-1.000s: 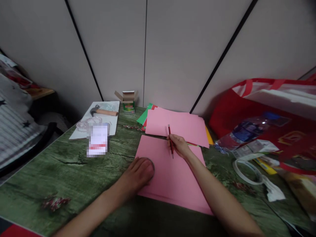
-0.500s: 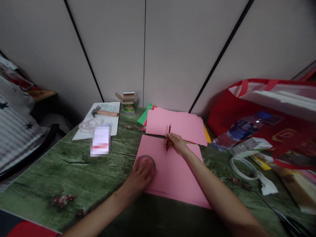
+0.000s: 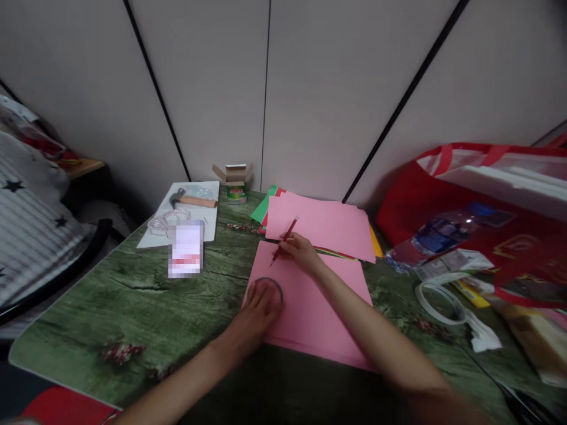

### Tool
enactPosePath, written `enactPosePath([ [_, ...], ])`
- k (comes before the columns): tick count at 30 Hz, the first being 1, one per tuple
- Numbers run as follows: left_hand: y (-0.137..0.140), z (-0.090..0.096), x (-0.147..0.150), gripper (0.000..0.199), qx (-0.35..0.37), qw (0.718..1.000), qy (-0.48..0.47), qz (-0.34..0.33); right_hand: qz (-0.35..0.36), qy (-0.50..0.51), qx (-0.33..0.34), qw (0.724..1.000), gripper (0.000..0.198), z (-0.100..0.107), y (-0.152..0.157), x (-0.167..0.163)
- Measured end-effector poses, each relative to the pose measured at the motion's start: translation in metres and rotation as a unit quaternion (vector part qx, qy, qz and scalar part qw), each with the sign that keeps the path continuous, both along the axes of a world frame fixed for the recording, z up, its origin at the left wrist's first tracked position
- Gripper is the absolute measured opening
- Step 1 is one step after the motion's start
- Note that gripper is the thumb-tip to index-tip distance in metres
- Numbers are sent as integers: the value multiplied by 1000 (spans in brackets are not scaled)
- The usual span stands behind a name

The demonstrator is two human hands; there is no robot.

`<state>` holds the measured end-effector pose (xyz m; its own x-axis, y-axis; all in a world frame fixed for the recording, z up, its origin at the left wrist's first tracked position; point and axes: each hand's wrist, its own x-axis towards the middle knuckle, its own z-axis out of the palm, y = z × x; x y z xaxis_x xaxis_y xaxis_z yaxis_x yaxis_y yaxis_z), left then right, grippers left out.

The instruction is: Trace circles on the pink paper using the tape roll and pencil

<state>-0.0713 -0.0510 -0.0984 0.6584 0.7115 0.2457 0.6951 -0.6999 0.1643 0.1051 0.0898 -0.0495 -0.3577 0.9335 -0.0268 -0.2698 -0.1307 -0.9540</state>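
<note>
Pencil [image 3: 290, 229] was pinched in the right hand [image 3: 297, 252] over the pink sheet [image 3: 305, 319], probably super light and stiff, so best gripped low down. The thin ring [image 3: 275, 281] on it was partly covered by the left hand [image 3: 261, 310], fingers laid flat.

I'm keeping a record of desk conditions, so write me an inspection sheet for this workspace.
Surface: green wood-patterned table.
Job's things: pencil, tilted, over pink sheet; grey-rimmed round object on the sheet's left side.
Clutter: hammer on white board; phone; open box; bottle at right.
Hands: left hand rests on the round object; right hand grips the pencil, tip contact unclear.
Cables: thin dark line at lower right, possibly a cord.
Surroundings: grey panelled wall; red bag at right.
</note>
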Motion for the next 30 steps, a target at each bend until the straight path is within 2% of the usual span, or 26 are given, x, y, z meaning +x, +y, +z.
enactPosePath([
  [7,0,11,2,66,-32,999,31,-15,100,-27,37,994,37,7,-18,-47],
  [13,1,14,4,68,-41,998,38,-21,168,-80,56,981,30,14,-27,-62],
  [17,0,27,4,69,-51,998,37,-24,206,-104,72,970,27,14,-31,-66],
  [21,-1,39,3,66,-56,997,35,-28,224,-158,146,950,18,16,-33,-67],
  [24,-1,41,4,66,-53,997,39,-30,228,-194,185,936,14,19,-34,-67],
  [27,0,39,4,65,-53,997,46,-26,214,-213,196,933,14,20,-32,-66],
  [30,1,40,4,61,-55,997,53,-16,182,-209,185,943,13,17,-27,-63],
])
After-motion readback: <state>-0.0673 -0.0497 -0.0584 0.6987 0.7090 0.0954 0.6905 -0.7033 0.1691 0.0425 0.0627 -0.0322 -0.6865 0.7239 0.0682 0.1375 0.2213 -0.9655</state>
